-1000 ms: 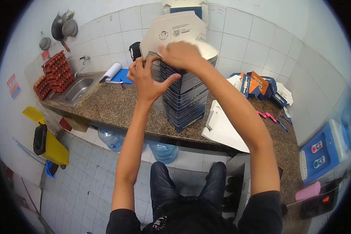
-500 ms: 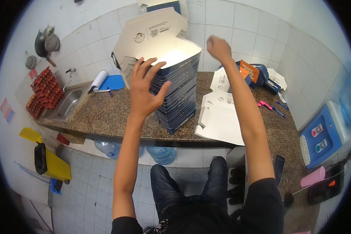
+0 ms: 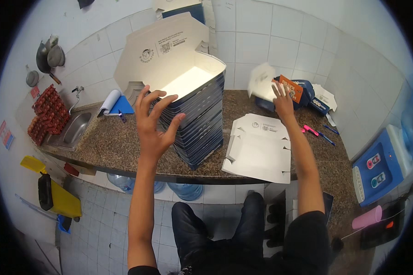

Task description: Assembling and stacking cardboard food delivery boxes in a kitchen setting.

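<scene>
A tall stack of nested dark-blue food boxes (image 3: pixel 199 119) stands on the counter, the top one's white lid raised and its white inside facing up. At the stack's left side is my left hand (image 3: pixel 153 126), fingers spread and curved, thumb toward the boxes; it grips nothing. My right hand (image 3: pixel 284 103) reaches to the back right with fingers stretched apart, beside a blurred white box flap (image 3: pixel 261 81); whether it touches the flap I cannot tell. Under that flap a dark-blue box is partly hidden. An unfolded white carton sheet (image 3: pixel 259 153) lies right of the stack.
Behind my right hand are an orange printed card (image 3: pixel 290 89) and more blue boxes (image 3: pixel 323 101). Pink and blue pens (image 3: pixel 319 133) lie near them. A sink (image 3: pixel 75 130), egg trays (image 3: pixel 53 107) and a notepad (image 3: pixel 110 101) are leftward; a water dispenser (image 3: pixel 381 165) stands right.
My right hand has moved from a closed pose in the air down to the back-right boxes, fingers now spread. The white flap there has shifted and blurs. My left hand stays by the stack.
</scene>
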`<state>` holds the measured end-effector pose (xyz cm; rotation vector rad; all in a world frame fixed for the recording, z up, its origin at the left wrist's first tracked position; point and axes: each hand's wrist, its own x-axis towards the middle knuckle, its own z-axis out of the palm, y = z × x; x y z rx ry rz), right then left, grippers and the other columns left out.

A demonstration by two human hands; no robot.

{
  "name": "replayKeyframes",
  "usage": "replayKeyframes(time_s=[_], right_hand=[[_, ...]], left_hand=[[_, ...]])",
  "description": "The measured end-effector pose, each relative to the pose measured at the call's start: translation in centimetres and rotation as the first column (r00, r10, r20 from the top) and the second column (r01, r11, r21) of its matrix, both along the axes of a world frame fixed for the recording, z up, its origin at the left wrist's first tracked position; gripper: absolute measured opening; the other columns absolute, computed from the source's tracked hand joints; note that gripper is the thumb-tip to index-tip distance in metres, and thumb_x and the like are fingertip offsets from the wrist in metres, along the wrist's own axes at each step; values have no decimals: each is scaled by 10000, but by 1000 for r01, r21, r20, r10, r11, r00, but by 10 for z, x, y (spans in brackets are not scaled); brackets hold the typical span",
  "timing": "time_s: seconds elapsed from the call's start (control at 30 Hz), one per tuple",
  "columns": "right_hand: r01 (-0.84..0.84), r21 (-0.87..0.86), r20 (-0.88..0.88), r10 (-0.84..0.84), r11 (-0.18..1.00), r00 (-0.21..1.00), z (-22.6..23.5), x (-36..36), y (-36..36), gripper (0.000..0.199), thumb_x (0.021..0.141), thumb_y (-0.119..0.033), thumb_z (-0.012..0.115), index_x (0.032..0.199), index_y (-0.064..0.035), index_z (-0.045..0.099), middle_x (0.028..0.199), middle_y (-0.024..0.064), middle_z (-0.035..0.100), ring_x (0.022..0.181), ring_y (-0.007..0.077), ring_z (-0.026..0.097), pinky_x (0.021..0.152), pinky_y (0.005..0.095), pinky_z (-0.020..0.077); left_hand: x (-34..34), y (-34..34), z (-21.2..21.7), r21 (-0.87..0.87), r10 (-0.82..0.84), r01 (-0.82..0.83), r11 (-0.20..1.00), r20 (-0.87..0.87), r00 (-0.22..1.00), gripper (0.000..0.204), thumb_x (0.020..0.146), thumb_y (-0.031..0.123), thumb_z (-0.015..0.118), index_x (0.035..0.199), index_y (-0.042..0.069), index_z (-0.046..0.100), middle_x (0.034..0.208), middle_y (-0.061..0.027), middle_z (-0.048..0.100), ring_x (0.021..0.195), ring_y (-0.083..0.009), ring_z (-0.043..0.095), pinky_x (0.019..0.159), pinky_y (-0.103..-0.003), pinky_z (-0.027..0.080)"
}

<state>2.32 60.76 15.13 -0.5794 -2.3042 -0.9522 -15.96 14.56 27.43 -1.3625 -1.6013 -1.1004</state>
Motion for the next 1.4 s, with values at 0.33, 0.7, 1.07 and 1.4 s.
replayKeyframes(time_s=[0.33, 0.7, 1.07, 1.4], right_hand=[[-210, -779, 103, 451, 591, 887, -57, 67, -155, 263, 877, -279, 690, 1084, -122, 651, 961, 107, 697, 949, 319, 660, 876, 459, 453], [160, -879, 16, -308, 448, 951, -89, 114, -13, 388, 784, -268, 766, 1037, 20, 700, 959, 211, 686, 919, 393, 665, 833, 488, 522], [-647, -661, -634, 177, 381, 753, 219, -5, -130, 495, 918, -327, 626, 1198, 81, 640, 965, 217, 720, 949, 309, 690, 906, 419, 511], [-200, -426, 3, 223, 883, 975, 278, -130, -189, 468, 662, -283, 769, 1012, 24, 727, 913, 206, 728, 854, 350, 723, 742, 420, 590]], left_hand=[[5, 12, 6, 48, -28, 29, 998, -24, 999, 402, 785, 215, 817, 1169, 182, 701, 1227, -43, 596, 1380, -363, 399, 1138, -523, 332], [3, -8, 34, -131, -51, 39, 991, -89, 995, 364, 804, 255, 776, 1147, 177, 685, 1247, -45, 616, 1291, -344, 504, 1078, -481, 376], [-6, -19, 49, -151, -127, 112, 982, -92, 988, 243, 784, 208, 795, 984, 104, 706, 1047, -50, 667, 1069, -276, 606, 937, -408, 428], [-9, -11, 52, -10, -121, 120, 993, -67, 990, 277, 712, 259, 874, 797, 61, 699, 818, -56, 687, 880, -253, 600, 825, -378, 464]])
